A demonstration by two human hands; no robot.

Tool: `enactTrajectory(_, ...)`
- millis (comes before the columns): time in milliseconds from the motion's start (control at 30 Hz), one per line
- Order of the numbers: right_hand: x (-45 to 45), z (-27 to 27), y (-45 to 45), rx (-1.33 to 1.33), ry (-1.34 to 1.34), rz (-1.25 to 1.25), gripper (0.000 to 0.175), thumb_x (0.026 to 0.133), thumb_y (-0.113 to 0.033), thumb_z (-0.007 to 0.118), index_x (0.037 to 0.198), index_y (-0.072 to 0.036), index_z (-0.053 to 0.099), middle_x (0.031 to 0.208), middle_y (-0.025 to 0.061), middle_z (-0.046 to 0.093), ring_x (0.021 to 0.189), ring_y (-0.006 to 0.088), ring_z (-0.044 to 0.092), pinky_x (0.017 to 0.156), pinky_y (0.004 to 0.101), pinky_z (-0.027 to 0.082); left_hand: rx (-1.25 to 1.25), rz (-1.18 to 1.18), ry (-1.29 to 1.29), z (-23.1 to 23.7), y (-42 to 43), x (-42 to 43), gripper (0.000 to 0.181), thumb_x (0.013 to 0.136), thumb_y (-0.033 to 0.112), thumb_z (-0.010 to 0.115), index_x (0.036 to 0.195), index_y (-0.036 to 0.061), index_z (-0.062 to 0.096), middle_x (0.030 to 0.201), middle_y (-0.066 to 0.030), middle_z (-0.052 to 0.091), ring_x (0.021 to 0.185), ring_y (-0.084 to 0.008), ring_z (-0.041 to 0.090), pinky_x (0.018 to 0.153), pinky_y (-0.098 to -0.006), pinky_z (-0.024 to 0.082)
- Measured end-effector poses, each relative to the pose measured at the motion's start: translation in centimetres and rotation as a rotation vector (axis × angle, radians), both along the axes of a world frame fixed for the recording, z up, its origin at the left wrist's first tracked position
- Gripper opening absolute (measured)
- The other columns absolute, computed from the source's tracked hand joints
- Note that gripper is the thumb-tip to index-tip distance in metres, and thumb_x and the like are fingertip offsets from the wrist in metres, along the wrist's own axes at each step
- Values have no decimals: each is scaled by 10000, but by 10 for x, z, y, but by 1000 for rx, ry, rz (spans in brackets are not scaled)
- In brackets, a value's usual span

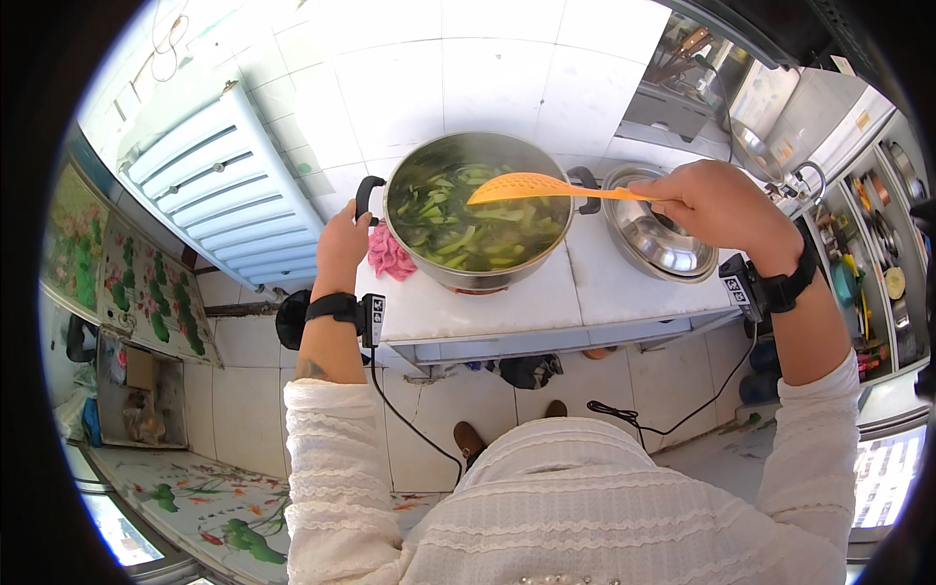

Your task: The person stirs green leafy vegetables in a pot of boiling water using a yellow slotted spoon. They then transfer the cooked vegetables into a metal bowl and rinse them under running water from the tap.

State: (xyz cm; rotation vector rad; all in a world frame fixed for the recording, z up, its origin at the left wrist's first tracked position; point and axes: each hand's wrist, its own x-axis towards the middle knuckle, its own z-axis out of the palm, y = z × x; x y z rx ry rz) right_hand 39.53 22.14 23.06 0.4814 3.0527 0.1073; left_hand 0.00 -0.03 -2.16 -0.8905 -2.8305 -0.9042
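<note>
A large steel pot (479, 274) stands on the white tiled counter, holding chopped green leafy vegetables (461, 238) in liquid. My left hand (344, 238) grips the pot's black left handle (369, 197). In my right hand (706, 201) is the handle of an orange slotted spoon (523, 188), whose perforated head is above the vegetables. A crumpled pink cloth (390, 254) lies against the pot's left side. Under my right hand, at the pot's right, a steel lid (654, 238) rests in a steel basin (629, 267).
A pale blue radiator (227, 190) is left of the counter (475, 318), and a tiled wall (490, 80) rises behind it. Shelves with kitchenware (870, 248) stand at the right. Black cables (687, 420) hang from both wrist devices. A dark bag (526, 371) lies below the counter.
</note>
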Motion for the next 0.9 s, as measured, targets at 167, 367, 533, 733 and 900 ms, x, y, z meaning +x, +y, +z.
enactTrajectory(167, -7, -50, -7, 122, -67, 79, 343, 899, -159, 619, 1236, -186, 677, 733, 116, 639, 696, 294, 632, 629, 411, 488, -10, -7, 29, 1, -1, 0, 458, 926, 315, 588, 1313, 71, 591, 853, -191, 702, 758, -307, 686, 740, -425, 509)
enactTrajectory(367, -10, -73, -14, 111, -178, 18, 330, 902, -177, 607, 1223, -178, 685, 790, 132, 664, 735, 293, 652, 645, 426, 502, 10, -6, 27, 2, -1, 2, 467, 929, 320, 586, 1325, 73, 585, 868, -191, 707, 774, -310, 687, 756, -425, 509)
enactTrajectory(533, 5, -36, -3, -123, 32, -82, 291, 919, -179, 588, 1188, -168, 701, 819, 150, 669, 767, 309, 645, 681, 423, 502, -17, -2, 30, -2, -2, 0, 475, 932, 329, 582, 1334, 77, 580, 848, -185, 707, 760, -309, 686, 749, -421, 510)
enactTrajectory(733, 1, -49, -9, -207, -77, -121, 292, 934, -189, 555, 1184, -165, 703, 849, 168, 672, 790, 331, 646, 710, 433, 505, -46, -15, -45, 12, -1, 5, 473, 933, 345, 575, 1327, 83, 582, 964, -187, 685, 884, -337, 657, 809, -436, 502)
enactTrajectory(900, -9, -72, -14, -138, -30, -61, 293, 940, -189, 549, 1191, -175, 697, 829, 166, 676, 766, 345, 649, 694, 454, 506, -69, -27, -147, 21, -4, 10, 495, 936, 369, 564, 1350, 96, 565, 1209, -198, 650, 1124, -384, 605, 931, -467, 486)
